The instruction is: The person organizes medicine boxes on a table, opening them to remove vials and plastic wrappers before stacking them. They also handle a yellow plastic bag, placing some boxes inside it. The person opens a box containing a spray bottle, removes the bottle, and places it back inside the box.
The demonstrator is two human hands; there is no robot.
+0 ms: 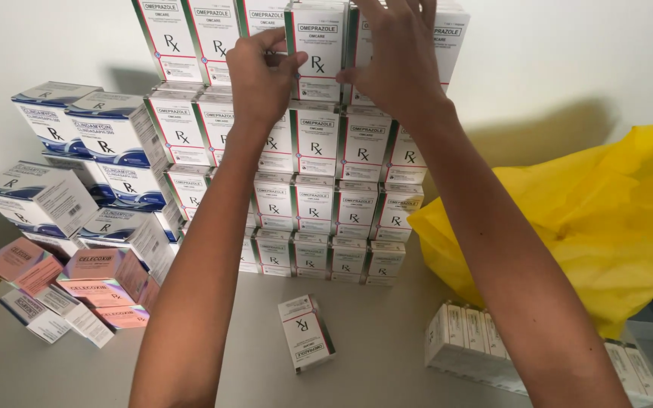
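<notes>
A tall stack of white medicine boxes with green and red edges [319,189] stands against the white wall. Both my hands are raised to its top row. My left hand [260,75] grips the left side of one upright white box [317,53], fingers curled on its edge. My right hand [398,57] presses against that box's right side, fingers spread over the neighbouring box. One more white box [305,332] lies flat on the grey table [387,355] in front of the stack, between my forearms.
White-and-blue boxes [92,159] are piled at the left, with pink boxes [92,283] below them. A crumpled yellow plastic bag [591,219] lies at the right. A bundle of small white boxes [478,344] sits at the front right.
</notes>
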